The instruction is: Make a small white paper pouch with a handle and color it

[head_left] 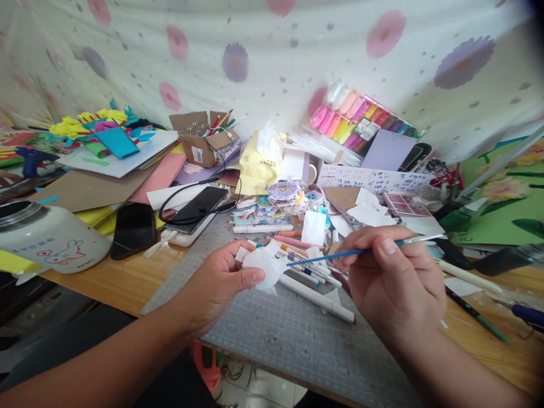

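My left hand (225, 280) is closed on a crumpled piece of white dimpled tissue (264, 267), pinched between thumb and fingers above the cutting mat. My right hand (397, 277) grips a thin paintbrush (325, 258) with a blue handle. The handle's pointed end reaches left to the edge of the tissue; whether it touches cannot be made out. The brush's pale metal and bristle end sticks out to the right, past my fingers. Below and behind both hands lie several markers (317, 297) and small white paper scraps.
A grey cutting mat (272, 340) covers the table's front. Behind it are a pile of cut paper pieces (284, 195), a yellow tissue pack (260, 161) and scissors (345, 215). Left stand a phone (198, 207) and a white bottle (55, 238). Coloured clay packs (352, 119) lean at the back.
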Available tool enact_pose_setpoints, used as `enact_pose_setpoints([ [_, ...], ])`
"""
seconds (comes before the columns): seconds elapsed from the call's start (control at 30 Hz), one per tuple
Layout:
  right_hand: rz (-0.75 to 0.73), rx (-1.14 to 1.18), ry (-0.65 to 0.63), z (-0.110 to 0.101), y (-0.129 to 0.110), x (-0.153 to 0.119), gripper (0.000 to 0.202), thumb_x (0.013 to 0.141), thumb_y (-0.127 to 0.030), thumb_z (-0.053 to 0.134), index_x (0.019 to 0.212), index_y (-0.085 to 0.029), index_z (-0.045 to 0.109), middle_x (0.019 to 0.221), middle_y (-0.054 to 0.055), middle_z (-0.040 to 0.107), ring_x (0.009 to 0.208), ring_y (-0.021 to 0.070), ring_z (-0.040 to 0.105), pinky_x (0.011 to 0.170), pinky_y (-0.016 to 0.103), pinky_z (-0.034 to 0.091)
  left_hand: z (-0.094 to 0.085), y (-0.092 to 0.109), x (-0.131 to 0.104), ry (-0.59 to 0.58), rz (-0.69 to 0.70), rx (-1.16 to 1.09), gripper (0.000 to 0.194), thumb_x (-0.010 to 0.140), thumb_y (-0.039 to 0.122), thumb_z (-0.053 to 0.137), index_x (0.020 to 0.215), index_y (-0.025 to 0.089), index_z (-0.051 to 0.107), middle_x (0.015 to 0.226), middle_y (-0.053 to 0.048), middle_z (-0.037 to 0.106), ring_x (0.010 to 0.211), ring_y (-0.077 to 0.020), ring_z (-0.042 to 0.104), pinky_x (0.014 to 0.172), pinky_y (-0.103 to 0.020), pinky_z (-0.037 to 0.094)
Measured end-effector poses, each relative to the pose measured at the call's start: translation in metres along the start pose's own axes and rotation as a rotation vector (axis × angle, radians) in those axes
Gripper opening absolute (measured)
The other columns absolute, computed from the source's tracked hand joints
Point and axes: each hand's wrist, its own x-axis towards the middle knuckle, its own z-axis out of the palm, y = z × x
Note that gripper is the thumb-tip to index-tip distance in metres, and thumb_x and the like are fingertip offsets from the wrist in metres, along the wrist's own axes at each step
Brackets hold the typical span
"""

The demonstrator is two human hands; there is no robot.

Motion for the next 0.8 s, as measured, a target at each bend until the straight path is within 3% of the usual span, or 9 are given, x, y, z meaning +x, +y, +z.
enact_pose_setpoints([
  [0.13, 0.056, -0.032, -0.096, -0.0009, 0.0023, -0.0026, 0.015, 0.088, -0.021, 0.052, 0.081, -0.023, 0.065, 0.071, 0.002, 0.059, 0.061, 0.0153, 0.057, 0.054, 0.031, 0.047, 0.0004, 0.0, -0.0011, -0.003, 0.003, -0.02, 0.021, 0.07, 0.019, 0.072, 0.081, 0.02, 0.054, 0.072, 0.001, 0.066, 0.066, -0.0141, 0.059, 0.063, -0.025, 0.042],
  [0.3, 0.045, 0.015, 0.026, -0.0018, -0.0005, 0.0029, 0.013, 0.086, -0.025, 0.055, 0.075, -0.021, 0.061, 0.074, 0.001, 0.056, 0.056, 0.0136, 0.055, 0.048, 0.028, 0.046, -0.0033, -0.0012, -0.0018, -0.028, -0.022, 0.082, 0.023, 0.071, 0.023, 0.072, 0.086, 0.022, 0.055, 0.071, 0.001, 0.067, 0.06, -0.015, 0.059, 0.056, -0.024, 0.04],
  [0.43, 0.044, 0.011, -0.067, -0.0006, -0.0002, 0.0011, 0.015, 0.088, -0.021, 0.053, 0.079, -0.022, 0.064, 0.077, 0.002, 0.059, 0.063, 0.0146, 0.058, 0.054, 0.03, 0.049, -0.0034, 0.0004, -0.0034, 0.0, 0.011, 0.241, 0.026, 0.066, 0.027, 0.075, 0.085, 0.021, 0.058, 0.068, 0.001, 0.067, 0.06, -0.0155, 0.059, 0.056, -0.024, 0.039],
  [0.63, 0.082, 0.03, -0.15, 0.0002, 0.0006, -0.0053, 0.02, 0.091, -0.019, 0.048, 0.082, -0.024, 0.065, 0.062, -0.001, 0.057, 0.062, 0.0147, 0.056, 0.057, 0.028, 0.046, -0.0026, 0.0007, -0.005, 0.005, 0.012, 0.349, 0.028, 0.065, 0.03, 0.075, 0.085, 0.022, 0.058, 0.064, 0.003, 0.064, 0.057, -0.0138, 0.055, 0.054, -0.023, 0.036],
  [0.8, 0.156, -0.018, -0.182, -0.0015, -0.002, -0.0048, 0.016, 0.091, -0.02, 0.05, 0.084, -0.021, 0.064, 0.073, 0.001, 0.06, 0.063, 0.0133, 0.057, 0.058, 0.027, 0.046, -0.0047, -0.0018, -0.0033, 0.005, 0.032, 0.382, 0.026, 0.067, 0.031, 0.075, 0.084, 0.021, 0.058, 0.065, 0.003, 0.063, 0.058, -0.0136, 0.054, 0.054, -0.023, 0.035],
])
